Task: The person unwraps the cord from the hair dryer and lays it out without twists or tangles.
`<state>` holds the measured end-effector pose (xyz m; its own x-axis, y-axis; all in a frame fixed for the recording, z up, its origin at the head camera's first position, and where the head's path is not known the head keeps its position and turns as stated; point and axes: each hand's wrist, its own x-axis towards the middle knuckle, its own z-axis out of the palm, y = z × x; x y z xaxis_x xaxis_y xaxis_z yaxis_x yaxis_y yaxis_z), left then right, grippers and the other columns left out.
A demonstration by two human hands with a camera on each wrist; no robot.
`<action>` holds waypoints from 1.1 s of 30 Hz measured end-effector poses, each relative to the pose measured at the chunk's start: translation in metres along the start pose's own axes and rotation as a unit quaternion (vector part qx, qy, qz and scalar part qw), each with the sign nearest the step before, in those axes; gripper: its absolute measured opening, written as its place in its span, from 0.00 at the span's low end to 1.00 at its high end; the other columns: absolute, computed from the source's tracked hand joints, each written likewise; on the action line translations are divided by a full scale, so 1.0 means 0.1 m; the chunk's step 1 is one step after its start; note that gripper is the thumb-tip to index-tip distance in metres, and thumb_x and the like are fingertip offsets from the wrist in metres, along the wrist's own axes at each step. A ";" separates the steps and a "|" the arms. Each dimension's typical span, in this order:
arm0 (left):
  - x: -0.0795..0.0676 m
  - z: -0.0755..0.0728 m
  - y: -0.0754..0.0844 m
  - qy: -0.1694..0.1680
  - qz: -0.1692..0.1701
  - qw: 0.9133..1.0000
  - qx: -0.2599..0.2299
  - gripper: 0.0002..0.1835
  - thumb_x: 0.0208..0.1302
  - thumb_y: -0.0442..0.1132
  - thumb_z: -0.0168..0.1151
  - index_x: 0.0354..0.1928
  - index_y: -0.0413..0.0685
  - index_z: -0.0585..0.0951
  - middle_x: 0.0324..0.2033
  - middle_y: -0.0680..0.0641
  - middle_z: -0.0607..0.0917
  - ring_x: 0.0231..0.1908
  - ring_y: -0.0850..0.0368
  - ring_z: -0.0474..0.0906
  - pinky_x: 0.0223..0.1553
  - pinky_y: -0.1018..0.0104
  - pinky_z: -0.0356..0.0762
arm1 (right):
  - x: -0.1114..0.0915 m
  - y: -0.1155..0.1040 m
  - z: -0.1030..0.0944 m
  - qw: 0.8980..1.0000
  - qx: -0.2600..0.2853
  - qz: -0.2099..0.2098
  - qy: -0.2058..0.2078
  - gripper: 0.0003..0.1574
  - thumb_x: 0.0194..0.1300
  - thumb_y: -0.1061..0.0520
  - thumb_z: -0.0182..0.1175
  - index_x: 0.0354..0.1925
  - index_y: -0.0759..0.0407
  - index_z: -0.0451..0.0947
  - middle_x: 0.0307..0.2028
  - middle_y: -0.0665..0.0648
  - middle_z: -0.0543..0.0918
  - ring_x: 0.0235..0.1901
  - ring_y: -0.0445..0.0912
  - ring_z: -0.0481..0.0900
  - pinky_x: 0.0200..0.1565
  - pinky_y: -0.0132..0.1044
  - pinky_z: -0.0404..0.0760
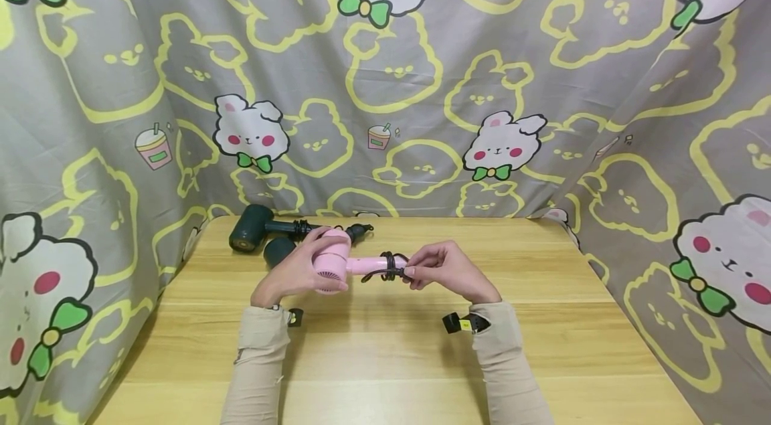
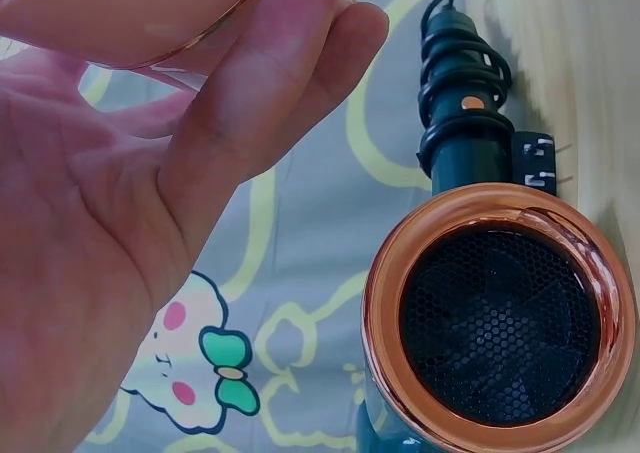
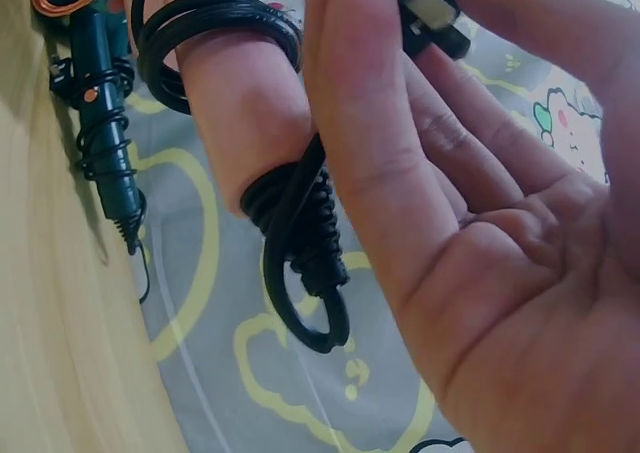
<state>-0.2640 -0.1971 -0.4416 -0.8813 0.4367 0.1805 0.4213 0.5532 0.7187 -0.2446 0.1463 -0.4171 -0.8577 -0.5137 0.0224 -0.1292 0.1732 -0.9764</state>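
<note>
A pink hair dryer (image 1: 330,263) is held up over the table, its handle pointing right. My left hand (image 1: 292,272) grips its head, thumb at the front and fingers over the top. In the left wrist view the pink housing (image 2: 110,13) shows at the top. A black cord (image 1: 390,267) is wound round the handle. With thumb and fingers my right hand (image 1: 448,270) pinches the cord's end by the handle's tip. The right wrist view shows the plug (image 3: 432,11) with metal prongs between those fingers, and the cord looping from the ribbed sleeve (image 3: 295,228).
Behind the left hand, two dark green hair dryers lie at the table's back left, one with its head (image 1: 251,229) farther back, the other head (image 1: 280,252) nearer. The wooden table (image 1: 373,358) ends at a patterned curtain (image 1: 385,164) on the back and sides.
</note>
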 end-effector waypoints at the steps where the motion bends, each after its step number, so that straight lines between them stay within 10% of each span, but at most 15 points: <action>1: 0.00 0.00 0.00 0.000 0.001 1.000 0.000 0.49 0.38 0.60 0.87 0.68 0.69 0.76 0.76 0.46 0.61 0.59 0.39 0.74 0.44 0.57 0.79 | 0.00 0.00 0.00 1.000 0.002 0.002 -0.004 0.16 0.67 0.56 0.71 0.46 0.69 0.85 0.37 0.64 0.92 0.32 0.48 0.91 0.43 0.53 0.89; 17: 0.00 -0.03 -0.04 0.010 0.003 1.000 -0.010 0.47 0.38 0.60 0.87 0.65 0.80 0.75 0.76 0.47 0.62 0.60 0.43 0.73 0.47 0.56 0.78 | -0.03 0.10 -0.01 0.996 0.049 0.041 -0.061 0.18 0.67 0.59 0.70 0.46 0.75 0.84 0.37 0.65 0.92 0.35 0.56 0.92 0.44 0.53 0.88; 33: -0.03 -0.09 -0.04 0.024 0.009 1.000 -0.003 0.50 0.38 0.59 0.87 0.68 0.66 0.77 0.75 0.47 0.62 0.61 0.42 0.73 0.47 0.56 0.78 | 0.02 0.30 -0.06 0.990 0.054 0.043 -0.123 0.17 0.66 0.63 0.69 0.48 0.77 0.84 0.40 0.66 0.92 0.38 0.54 0.93 0.51 0.61 0.83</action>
<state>-0.2649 -0.2065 -0.4391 -0.8831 0.4116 0.2253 0.4359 0.5417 0.7187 -0.2526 0.1554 -0.4448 -0.7146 -0.6920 -0.1025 0.0052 0.1413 -0.9899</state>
